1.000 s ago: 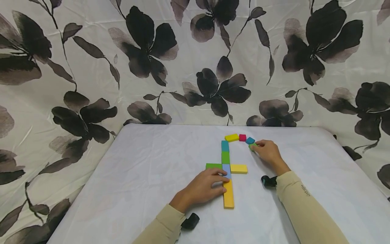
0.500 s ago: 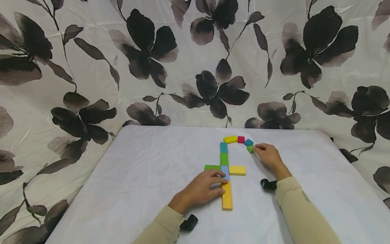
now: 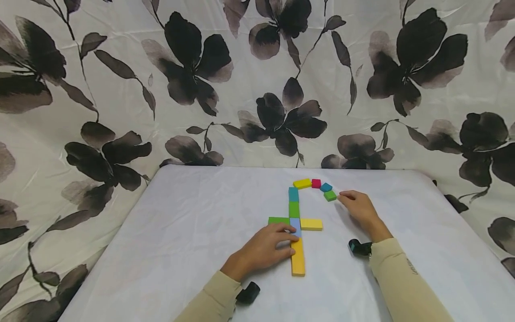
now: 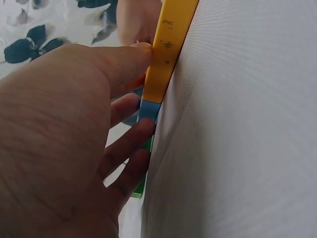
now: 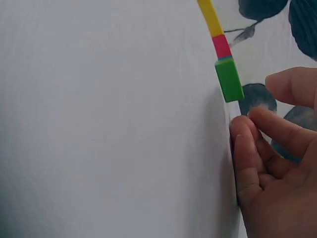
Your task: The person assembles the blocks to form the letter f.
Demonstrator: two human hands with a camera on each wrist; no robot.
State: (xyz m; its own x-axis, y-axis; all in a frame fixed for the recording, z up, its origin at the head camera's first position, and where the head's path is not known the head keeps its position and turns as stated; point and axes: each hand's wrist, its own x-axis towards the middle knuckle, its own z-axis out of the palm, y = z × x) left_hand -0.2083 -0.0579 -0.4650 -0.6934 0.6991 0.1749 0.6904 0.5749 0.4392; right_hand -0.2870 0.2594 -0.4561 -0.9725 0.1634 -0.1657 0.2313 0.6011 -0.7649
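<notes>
My left hand (image 3: 263, 246) rests beside and on the blocks, thumb at the side of the long orange block (image 3: 298, 264). Its spread fingers reach over the light blue block (image 3: 295, 221) and the left green block (image 3: 277, 219). A yellow block (image 3: 311, 224) lies to the right of the blue one. Beyond it a green block (image 3: 294, 209) and a teal block (image 3: 293, 194) continue the line. From there a curve runs right: yellow (image 3: 302, 184), red block (image 3: 316, 183), small teal block (image 3: 326, 187), green end block (image 3: 330, 196). Just right of that end, my right hand (image 3: 358, 211) holds nothing.
A white cloth (image 3: 193, 232) covers the table. Behind it hangs a floral curtain (image 3: 241, 80). Dark wrist cameras sit under the left sleeve (image 3: 217, 290) and beside the right sleeve (image 3: 402, 277).
The right fingers have let go of the green end block and drawn back to the right. The left hand stays on the blocks, and the head view has shifted slightly.
</notes>
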